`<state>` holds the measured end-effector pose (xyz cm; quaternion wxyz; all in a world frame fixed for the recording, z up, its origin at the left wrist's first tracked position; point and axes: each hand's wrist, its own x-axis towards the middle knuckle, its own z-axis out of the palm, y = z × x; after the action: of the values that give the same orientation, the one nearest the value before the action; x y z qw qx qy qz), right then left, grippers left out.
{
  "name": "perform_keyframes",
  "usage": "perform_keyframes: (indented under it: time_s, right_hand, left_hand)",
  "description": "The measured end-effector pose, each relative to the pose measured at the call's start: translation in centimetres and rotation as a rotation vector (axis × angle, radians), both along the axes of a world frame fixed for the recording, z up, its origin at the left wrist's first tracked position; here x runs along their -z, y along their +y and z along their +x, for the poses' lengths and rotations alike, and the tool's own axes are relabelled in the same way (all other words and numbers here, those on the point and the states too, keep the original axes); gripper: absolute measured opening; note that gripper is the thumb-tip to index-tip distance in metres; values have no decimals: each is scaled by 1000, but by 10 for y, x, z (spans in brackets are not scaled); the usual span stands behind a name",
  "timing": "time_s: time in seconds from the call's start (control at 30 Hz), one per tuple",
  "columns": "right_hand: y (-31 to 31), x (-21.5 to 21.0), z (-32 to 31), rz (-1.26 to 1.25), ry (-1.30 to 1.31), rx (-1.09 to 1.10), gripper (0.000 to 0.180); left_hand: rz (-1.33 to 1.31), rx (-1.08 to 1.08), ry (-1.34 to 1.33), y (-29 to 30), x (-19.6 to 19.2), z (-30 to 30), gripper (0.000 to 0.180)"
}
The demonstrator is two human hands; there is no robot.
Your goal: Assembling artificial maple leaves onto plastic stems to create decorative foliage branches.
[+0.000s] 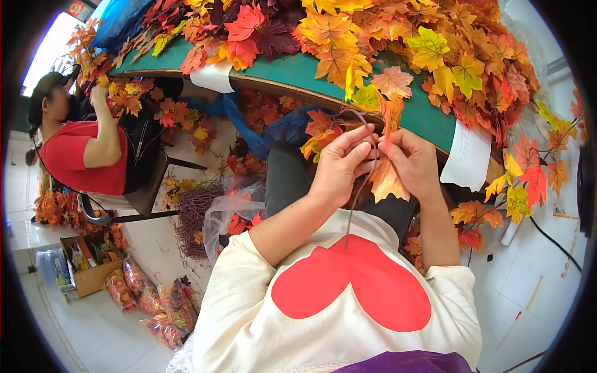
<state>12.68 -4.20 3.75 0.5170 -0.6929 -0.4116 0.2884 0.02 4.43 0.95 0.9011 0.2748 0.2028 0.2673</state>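
Branch [352, 208], thin, brown and gently curved, bare at its lower end, pinched in the left hand [341, 165], with an orange-yellow leaf [388, 183] gripped in the right hand [415, 163]

A: ok so where could a hand actually squeeze past?
B: not between the left hand [346, 160] and right hand [411, 160], those nearly met, with an orange leaf [390, 183] and a stem [352, 214] in there. Gap was just left, over the dark trouser leg [286, 174].
A: further up?
B: a strip of green tabletop [280, 69] was passable, but the leaf pile [429, 50] walled off everything behind. Paper sheet [467, 155] hung over the right side, blue plastic [289, 129] clogged underneath.
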Motion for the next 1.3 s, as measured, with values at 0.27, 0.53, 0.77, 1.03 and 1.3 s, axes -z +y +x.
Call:
perform_keyframes:
  time_s: [0.27, 0.53, 0.77, 1.03, 1.3]
  right_hand:
    - [4, 12, 5, 39, -201, -27, 9]
    - [8, 14, 1, 56, -154, 54, 9]
    - [19, 11, 0, 68, -133, 86, 12]
    - [28, 5, 14, 16, -266, -5, 12]
    - [30, -6, 30, 100, -456, -98, 15]
  left_hand:
    - [-271, 85, -24, -3, 0, -8, 23]
    - [195, 85, 154, -16, 8, -6, 32]
    - [668, -7, 428, -10, 21, 6, 29]
    - [447, 1, 283, -2, 18, 5, 24]
    - [103, 168, 155, 7, 6, -3, 22]
